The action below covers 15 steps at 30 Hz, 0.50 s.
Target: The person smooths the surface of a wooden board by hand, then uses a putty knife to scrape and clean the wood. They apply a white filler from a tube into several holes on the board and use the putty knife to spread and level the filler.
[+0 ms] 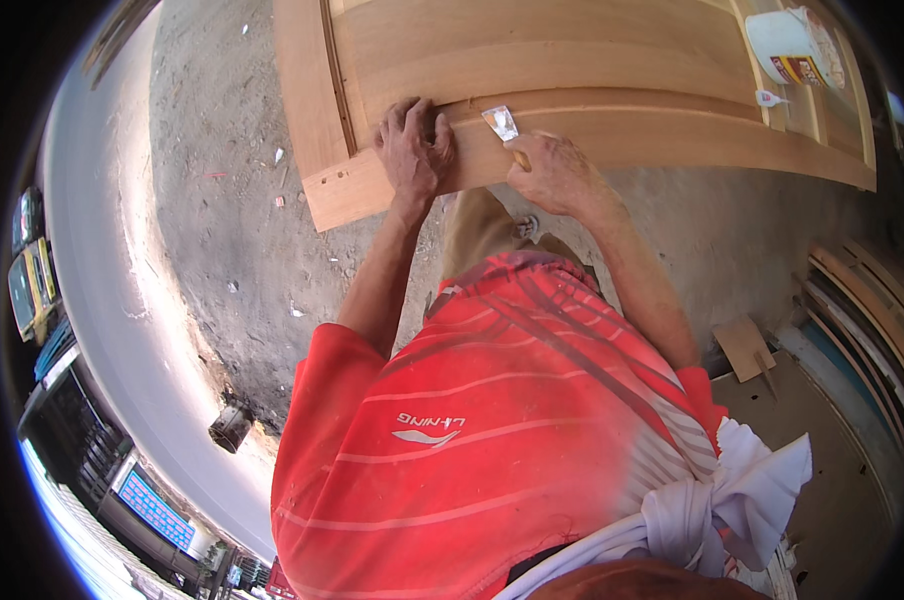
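A panelled wooden door [647, 139] lies flat before me, its near edge close to my body. My left hand [416, 146] rests on the door's frame with bent fingers, near the joint at the left corner; whether anything small is under the fingers cannot be seen. My right hand [553, 169] grips the handle of a putty knife [501, 123]. The knife's metal blade points away from me over the near rail, smeared with whitish filler. To the left of my left hand, small holes mark the door's corner.
A white plastic bucket [786, 46] and a small white glue bottle [770, 98] sit at the door's right end. Boards [864, 330] lean at the right. A rusty can [231, 426] stands on the ground at lower left, beside a road [96, 247] with parked vehicles beyond.
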Motion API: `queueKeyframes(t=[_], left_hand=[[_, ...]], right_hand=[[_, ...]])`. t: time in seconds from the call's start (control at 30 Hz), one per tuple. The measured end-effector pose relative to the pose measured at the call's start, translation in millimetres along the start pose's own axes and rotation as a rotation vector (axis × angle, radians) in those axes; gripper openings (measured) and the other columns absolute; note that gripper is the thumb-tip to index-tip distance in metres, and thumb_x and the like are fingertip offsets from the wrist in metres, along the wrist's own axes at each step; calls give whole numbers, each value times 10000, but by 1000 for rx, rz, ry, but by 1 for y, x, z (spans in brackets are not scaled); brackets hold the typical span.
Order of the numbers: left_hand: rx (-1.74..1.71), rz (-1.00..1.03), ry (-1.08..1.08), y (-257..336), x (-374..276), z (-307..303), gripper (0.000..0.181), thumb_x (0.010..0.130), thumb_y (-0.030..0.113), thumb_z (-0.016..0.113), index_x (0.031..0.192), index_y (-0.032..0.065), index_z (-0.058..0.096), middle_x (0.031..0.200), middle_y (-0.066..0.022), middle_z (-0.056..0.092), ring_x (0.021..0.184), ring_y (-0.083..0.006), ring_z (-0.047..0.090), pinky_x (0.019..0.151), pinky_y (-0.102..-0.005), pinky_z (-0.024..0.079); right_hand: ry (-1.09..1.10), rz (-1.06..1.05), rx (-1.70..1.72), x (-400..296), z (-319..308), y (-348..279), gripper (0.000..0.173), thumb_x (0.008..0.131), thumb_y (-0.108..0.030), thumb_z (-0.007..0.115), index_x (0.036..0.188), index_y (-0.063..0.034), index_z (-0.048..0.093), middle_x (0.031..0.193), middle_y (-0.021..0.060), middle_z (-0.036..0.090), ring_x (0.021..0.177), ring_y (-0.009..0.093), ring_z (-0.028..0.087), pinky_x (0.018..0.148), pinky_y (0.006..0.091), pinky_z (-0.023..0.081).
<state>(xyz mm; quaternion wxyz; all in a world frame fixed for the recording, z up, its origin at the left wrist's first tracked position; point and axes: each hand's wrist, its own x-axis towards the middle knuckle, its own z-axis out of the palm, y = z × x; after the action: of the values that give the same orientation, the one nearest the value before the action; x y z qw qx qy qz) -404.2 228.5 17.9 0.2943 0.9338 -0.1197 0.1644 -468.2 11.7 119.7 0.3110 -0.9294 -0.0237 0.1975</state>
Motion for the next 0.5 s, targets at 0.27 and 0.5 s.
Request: queueKeyframes(t=[0.27,0.5], left_hand=[[24,113,-211,1,-3,-9,467,969,305,682,1414,169,643,1527,-93,565,1489,-339,429,1255,-576,211],[-47,192,-293,-6,3,-16,535,954,323,697,1456,162,608,1574,-162,505,1487,-399,414,1249,-576,247]], right_hand=[[178,109,99,-14,27,-20,432,871,-188,638,1265,-22,706,1074,268,693,1007,442,688,901,504,551],[226,154,73,-12,34,-43,416,878,-150,649,1270,-22,703,1063,258,686,992,431,690,888,491,558]])
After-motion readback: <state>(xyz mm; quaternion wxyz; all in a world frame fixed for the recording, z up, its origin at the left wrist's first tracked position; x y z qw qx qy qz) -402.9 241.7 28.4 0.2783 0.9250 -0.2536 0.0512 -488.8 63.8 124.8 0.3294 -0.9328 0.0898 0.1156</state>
